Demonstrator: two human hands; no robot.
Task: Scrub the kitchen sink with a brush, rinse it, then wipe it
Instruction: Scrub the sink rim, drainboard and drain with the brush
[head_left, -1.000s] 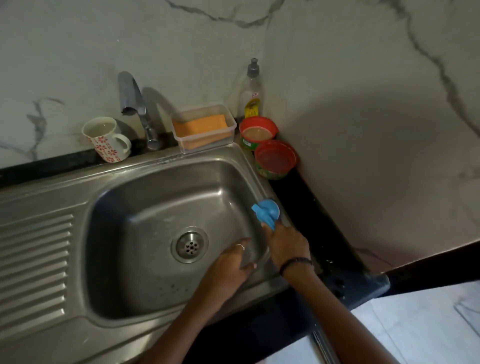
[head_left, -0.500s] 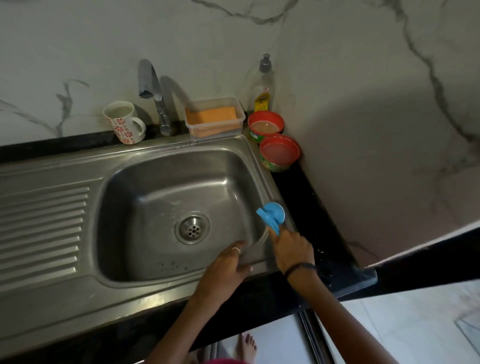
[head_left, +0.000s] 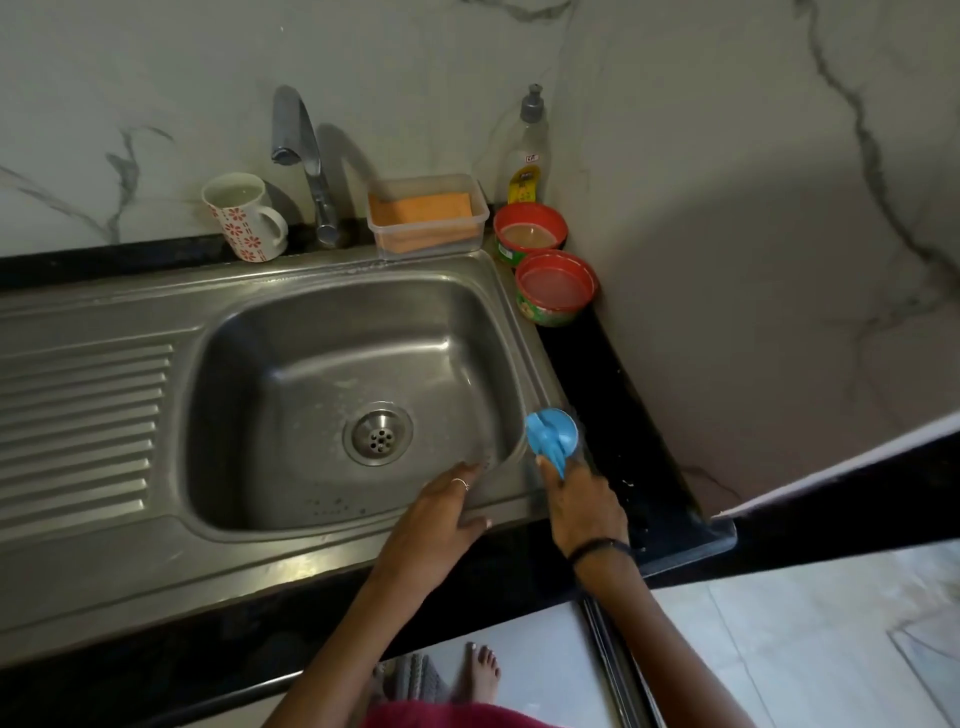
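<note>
Fingers (head_left: 550, 467) of the right hand (head_left: 584, 504) curl round the handle of a blue brush (head_left: 551, 430), whose round head sits on the right rim of the sink (head_left: 291, 312), at the near right corner of the basin. Left hand (head_left: 441, 519): palm down on the near rim of the sink, fingers straight and lying loosely together, tips over the basin edge, thumb spread along the rim; holds nothing; ring on one finger. Right wrist: dark band. Sink: stainless steel, one basin with ribbed drainboard to its left, set in a black counter (head_left: 623, 395). Drain (head_left: 378, 432): round, perforated, at the basin floor, just left of the left fingertips. Dark specks on the basin floor near the front wall. Tap (head_left: 306, 156): behind the sink, spout curved toward the basin. Mug (head_left: 244, 215): white with red flowers, left of the tap, upright, handle to the right. Clear box (head_left: 427, 215): right of the tap, touching the sink's back rim, orange sponge (head_left: 423, 210) inside. Soap bottle (head_left: 527, 156): pump top, in the wall corner behind the sink's far right corner. Two red-rimmed tubs (head_left: 530, 231) (head_left: 556, 286): just beside each other at that far right corner, both open, pale contents. Walls: white marble with grey veins. Bare foot (head_left: 480, 670): on the floor below the counter.
</note>
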